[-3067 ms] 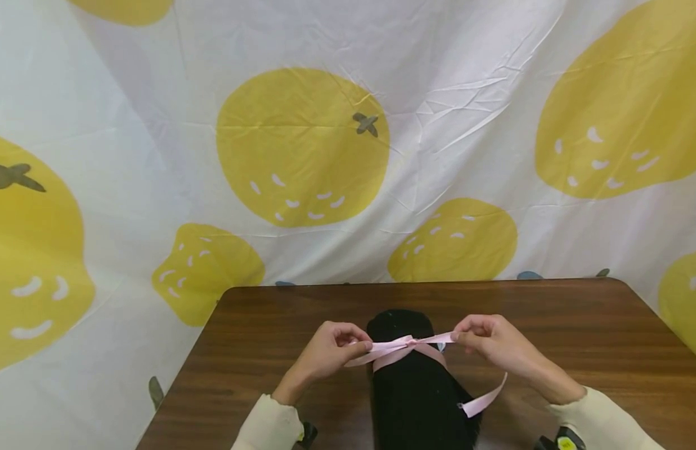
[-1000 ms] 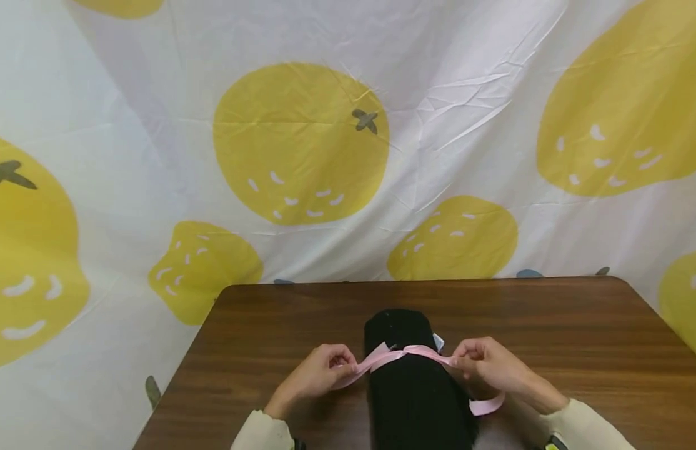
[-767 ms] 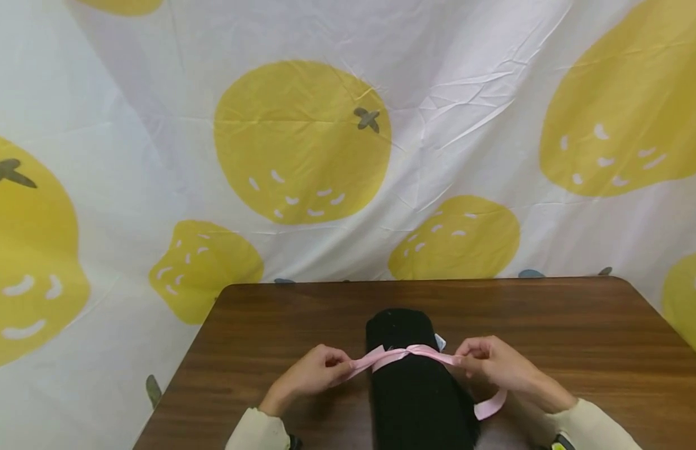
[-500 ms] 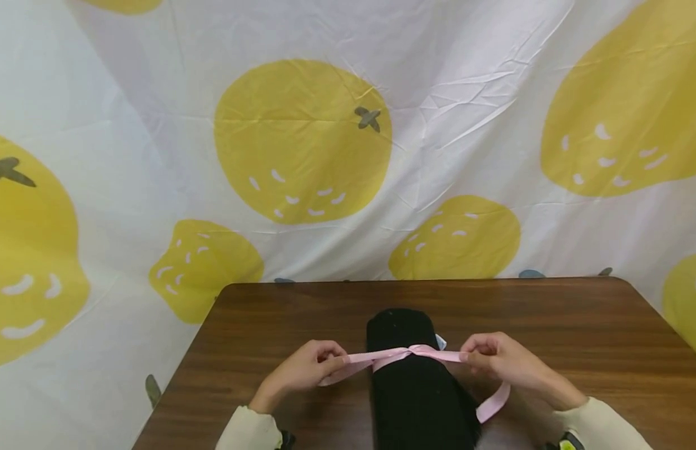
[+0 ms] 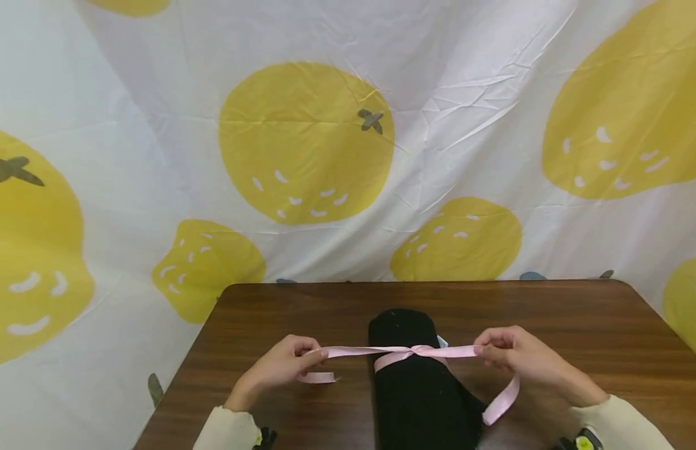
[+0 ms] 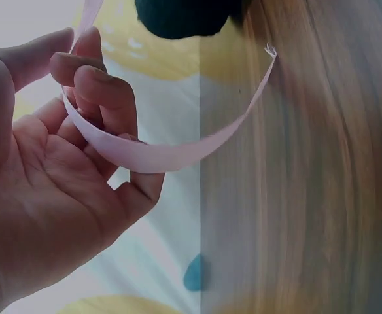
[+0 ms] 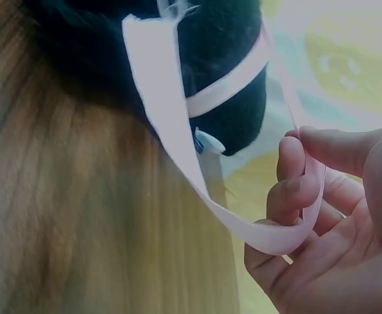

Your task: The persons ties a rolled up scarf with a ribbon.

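Observation:
A pink ribbon [image 5: 359,351] circles a rolled black cloth bundle [image 5: 421,400] and crosses itself in a knot on top. My left hand [image 5: 283,362] pinches one side of the ribbon between thumb and index finger, its frayed tail hanging in a curve below, plain in the left wrist view. On the other side my right hand [image 5: 525,356] pinches the second length, and that tail loops down beside the bundle. Both lengths stretch nearly straight between the hands. In the right wrist view, the ribbon band [image 7: 230,88] lies around the fuzzy black roll [image 7: 243,124].
The bundle lies on a brown wooden table [image 5: 303,312]. A small white tag [image 5: 442,342] sticks out at the bundle's right side. Behind the table hangs a white curtain [image 5: 325,37] printed with yellow lemons.
Both hands have moved apart, left hand leftward and right hand rightward, drawing the ribbon straighter. The left tail now hangs free below the left hand. The knot looks smaller than about three seconds ago.

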`<state>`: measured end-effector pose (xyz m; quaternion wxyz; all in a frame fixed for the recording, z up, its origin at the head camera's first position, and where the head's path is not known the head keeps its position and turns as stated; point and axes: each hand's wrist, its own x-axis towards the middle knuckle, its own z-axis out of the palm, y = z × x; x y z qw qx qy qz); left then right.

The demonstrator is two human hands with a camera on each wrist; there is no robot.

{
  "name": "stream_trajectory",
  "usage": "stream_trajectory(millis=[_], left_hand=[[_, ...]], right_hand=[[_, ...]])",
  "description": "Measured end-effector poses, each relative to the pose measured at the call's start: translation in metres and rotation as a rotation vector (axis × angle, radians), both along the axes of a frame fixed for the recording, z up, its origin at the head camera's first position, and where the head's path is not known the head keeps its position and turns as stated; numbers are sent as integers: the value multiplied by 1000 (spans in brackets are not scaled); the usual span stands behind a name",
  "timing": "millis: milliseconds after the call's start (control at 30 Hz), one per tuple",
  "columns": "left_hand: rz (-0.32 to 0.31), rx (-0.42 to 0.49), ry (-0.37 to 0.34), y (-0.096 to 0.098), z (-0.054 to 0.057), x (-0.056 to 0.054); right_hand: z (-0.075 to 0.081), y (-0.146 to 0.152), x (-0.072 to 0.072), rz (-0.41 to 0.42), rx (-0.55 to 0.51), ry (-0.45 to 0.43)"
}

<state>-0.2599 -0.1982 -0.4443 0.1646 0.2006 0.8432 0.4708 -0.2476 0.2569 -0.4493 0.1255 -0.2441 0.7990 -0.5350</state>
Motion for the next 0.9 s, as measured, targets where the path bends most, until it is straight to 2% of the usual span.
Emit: stream_trajectory(millis=[133, 300, 467, 633, 733, 900], left_hand=[[17, 15, 12, -9, -2, 0], [46, 77, -51, -21, -5, 0], [24, 81, -64, -32, -8, -2], [26, 105, -114, -41, -12, -5], [43, 101, -131, -45, -13, -6], [76, 131, -195, -51, -19, -8]], right_hand=[[4, 9, -1, -4, 17, -3], [7, 24, -2, -15, 38, -21], [5, 40, -4, -32, 52, -40], [2, 53, -4, -29, 29, -80], [-2, 60, -5, -34, -3, -115], [-10, 72, -7, -32, -77, -229]])
